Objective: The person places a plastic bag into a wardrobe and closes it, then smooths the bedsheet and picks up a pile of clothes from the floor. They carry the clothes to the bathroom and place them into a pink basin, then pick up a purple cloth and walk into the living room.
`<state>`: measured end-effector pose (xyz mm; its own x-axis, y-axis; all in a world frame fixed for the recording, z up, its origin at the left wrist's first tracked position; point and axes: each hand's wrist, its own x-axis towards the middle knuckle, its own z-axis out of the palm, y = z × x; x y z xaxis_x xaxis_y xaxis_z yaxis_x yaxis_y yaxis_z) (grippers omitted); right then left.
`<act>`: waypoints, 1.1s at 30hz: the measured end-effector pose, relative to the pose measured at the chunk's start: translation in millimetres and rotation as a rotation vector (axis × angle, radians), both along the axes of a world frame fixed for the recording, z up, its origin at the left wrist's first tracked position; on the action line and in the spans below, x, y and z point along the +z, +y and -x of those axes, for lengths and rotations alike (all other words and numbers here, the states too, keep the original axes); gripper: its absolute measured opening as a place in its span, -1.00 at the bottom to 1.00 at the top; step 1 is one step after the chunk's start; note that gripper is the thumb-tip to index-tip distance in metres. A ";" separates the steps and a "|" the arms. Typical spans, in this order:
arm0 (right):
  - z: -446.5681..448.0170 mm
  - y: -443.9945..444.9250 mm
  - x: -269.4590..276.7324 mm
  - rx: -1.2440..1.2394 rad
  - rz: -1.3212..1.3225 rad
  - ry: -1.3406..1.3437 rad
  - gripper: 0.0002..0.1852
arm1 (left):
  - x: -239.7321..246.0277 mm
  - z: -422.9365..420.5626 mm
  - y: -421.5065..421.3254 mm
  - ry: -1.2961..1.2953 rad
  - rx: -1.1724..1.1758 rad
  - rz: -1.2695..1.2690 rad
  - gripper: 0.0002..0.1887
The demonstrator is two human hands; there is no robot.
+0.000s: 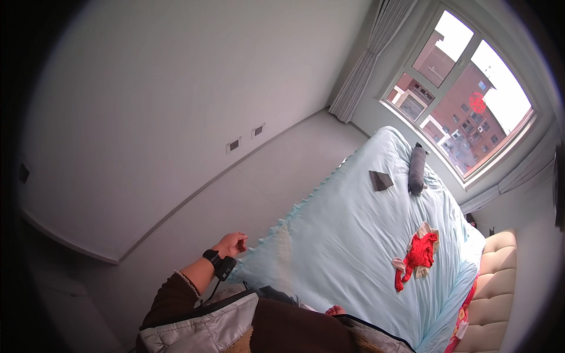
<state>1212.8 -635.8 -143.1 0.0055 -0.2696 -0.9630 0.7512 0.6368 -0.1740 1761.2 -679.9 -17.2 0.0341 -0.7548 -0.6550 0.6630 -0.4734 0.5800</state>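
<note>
My left hand (233, 244) hangs beside the ruffled edge of a light blue bedspread (335, 229), its fingers loosely curled and nothing visible in them. A black device on a strap (220, 264) sits on that wrist, with a cable running from it. Only the fingers of my right hand (336, 310) show, low in front of my body at the near side of the bed. My jacket hides the rest of it, and whether it grips something is unclear. Dark cloth (279, 294) lies between the hands. A crumpled red and beige garment (418, 256) rests on the bedspread.
Farther along the bed lie a folded dark grey cloth (380, 180) and a long grey plush pillow (416, 170). A tufted beige headboard (496, 282) bounds the right side. Grey floor (260, 181) runs between bed and wall. A window (459, 92) with grey curtains (366, 66) is beyond.
</note>
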 end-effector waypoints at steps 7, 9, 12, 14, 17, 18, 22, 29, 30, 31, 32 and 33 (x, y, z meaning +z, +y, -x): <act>-36.8 -22.6 -4.4 -0.012 0.160 -0.081 -0.79 | 19.9 -50.2 36.0 -0.001 0.162 0.060 -0.92; -48.3 -29.9 3.0 0.022 0.157 -0.069 -0.77 | 13.6 -64.6 41.5 0.055 0.214 0.057 -0.92; -65.8 -37.0 13.6 0.031 0.172 -0.041 -0.79 | 1.6 -96.5 48.6 0.048 0.244 0.046 -0.93; -81.3 -39.5 18.1 0.059 0.224 -0.023 -0.80 | -6.5 -121.9 57.7 0.044 0.270 0.022 -0.92; -121.1 -44.6 21.2 0.027 0.172 0.035 -0.81 | -14.1 -175.2 62.5 0.041 0.322 -0.013 -0.91; -137.0 -46.1 21.5 -0.010 0.123 0.057 -0.81 | -18.7 -193.2 66.4 0.053 0.351 -0.020 -0.90; -218.0 -58.9 25.0 0.035 0.157 0.073 -0.77 | -41.5 -270.5 82.5 0.037 0.466 -0.059 -0.87; -352.3 -80.8 36.4 0.150 0.202 0.001 -0.81 | -77.8 -374.6 89.0 0.008 0.478 -0.162 -0.81; -361.3 -81.1 40.2 0.152 0.208 -0.002 -0.83 | -78.6 -381.3 85.6 -0.014 0.441 -0.121 -0.80; -367.8 -81.5 43.6 0.176 0.217 0.034 -0.84 | -78.0 -387.2 82.0 0.005 0.439 -0.113 -0.80; -372.8 -81.5 46.8 0.174 0.217 0.037 -0.85 | -75.6 -392.4 78.4 0.062 0.470 -0.121 -0.80; -375.6 -81.8 49.6 0.126 0.170 0.056 -0.87 | -73.0 -395.9 74.0 0.042 0.436 -0.100 -0.80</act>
<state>1588.5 -717.6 -93.4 -0.0024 -0.4283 -0.9036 0.6535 0.6833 -0.3256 2157.1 -605.9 -90.2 0.3063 -0.6086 -0.7320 0.8352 -0.1972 0.5134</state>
